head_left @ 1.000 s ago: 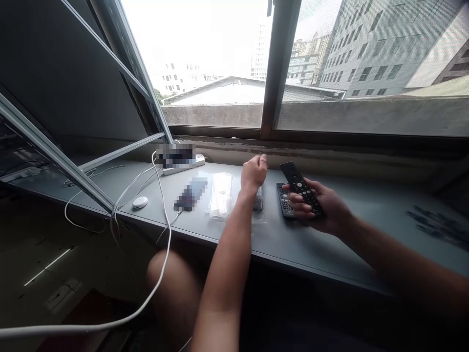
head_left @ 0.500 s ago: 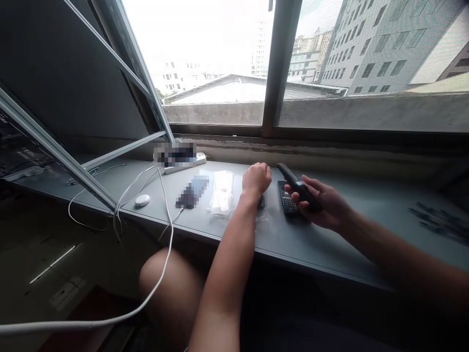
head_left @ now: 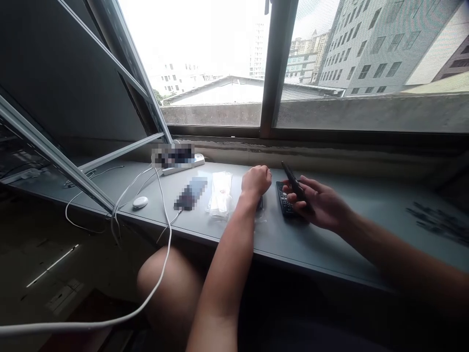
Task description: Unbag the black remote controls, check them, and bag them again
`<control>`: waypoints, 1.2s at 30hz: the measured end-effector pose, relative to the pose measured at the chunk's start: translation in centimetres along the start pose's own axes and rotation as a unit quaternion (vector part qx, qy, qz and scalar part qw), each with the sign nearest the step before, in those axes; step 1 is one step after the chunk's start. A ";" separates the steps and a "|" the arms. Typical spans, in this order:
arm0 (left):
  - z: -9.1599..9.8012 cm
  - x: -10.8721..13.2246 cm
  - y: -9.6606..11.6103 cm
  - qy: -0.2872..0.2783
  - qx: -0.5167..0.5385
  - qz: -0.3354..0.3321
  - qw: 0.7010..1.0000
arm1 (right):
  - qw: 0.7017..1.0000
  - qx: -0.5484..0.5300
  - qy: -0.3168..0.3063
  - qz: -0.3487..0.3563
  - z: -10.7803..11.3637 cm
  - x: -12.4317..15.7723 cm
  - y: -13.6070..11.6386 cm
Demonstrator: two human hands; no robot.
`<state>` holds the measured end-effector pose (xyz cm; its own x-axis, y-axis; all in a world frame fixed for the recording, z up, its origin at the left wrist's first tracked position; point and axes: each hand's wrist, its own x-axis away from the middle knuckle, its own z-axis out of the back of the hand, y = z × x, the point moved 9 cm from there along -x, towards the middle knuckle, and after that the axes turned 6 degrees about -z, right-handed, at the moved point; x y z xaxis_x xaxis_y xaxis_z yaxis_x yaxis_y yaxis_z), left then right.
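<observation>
My right hand (head_left: 324, 203) holds a slim black remote control (head_left: 293, 182), tilted with its far end up, fingers wrapped round its lower half. Below it on the table lies another black remote control (head_left: 284, 199) with rows of buttons, partly covered by that hand. My left hand (head_left: 257, 180) is closed in a fist just to the left of the remotes; whatever its fingers may hold is hidden. Under the left wrist a dark object (head_left: 260, 204) shows in part, with clear plastic around it. White items in a clear plastic bag (head_left: 220, 194) lie left of my left forearm.
On the grey table (head_left: 351, 249) are a blurred-out phone (head_left: 190, 194) on a cable, a round white case (head_left: 140, 202) and a white power strip (head_left: 200, 160). White cables (head_left: 169, 234) hang over the front edge. A metal frame (head_left: 91, 188) leans at left; dark thin items (head_left: 436, 222) lie at right.
The remote in my right hand has turned, so its narrow edge now faces me more. My left hand stays closed in nearly the same place. The view has shifted slightly.
</observation>
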<state>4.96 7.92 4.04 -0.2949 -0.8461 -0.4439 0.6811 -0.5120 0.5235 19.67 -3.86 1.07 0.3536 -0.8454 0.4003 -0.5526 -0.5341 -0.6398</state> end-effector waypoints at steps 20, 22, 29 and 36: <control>0.0 0.0 0.6 -0.041 -0.135 0.004 0.990 | 0.999 -0.036 0.009 -0.001 0.1 0.2 0.1; 0.0 0.0 0.6 -0.044 -0.136 0.007 0.990 | 1.000 -0.017 0.014 -0.001 0.0 0.3 0.0; 0.0 0.0 0.4 -0.039 -0.137 0.007 0.990 | 0.999 -0.027 -0.030 0.026 -0.8 0.1 0.0; -0.3 0.0 0.5 -0.041 -0.134 -0.001 0.990 | 0.997 -0.062 -0.037 0.028 -0.8 -0.1 -0.2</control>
<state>5.49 7.65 4.11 -0.3418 -0.8601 -0.3786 0.8303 -0.4651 0.3069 19.16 -3.73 1.64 0.3720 -0.8734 0.3143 -0.6600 -0.4869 -0.5721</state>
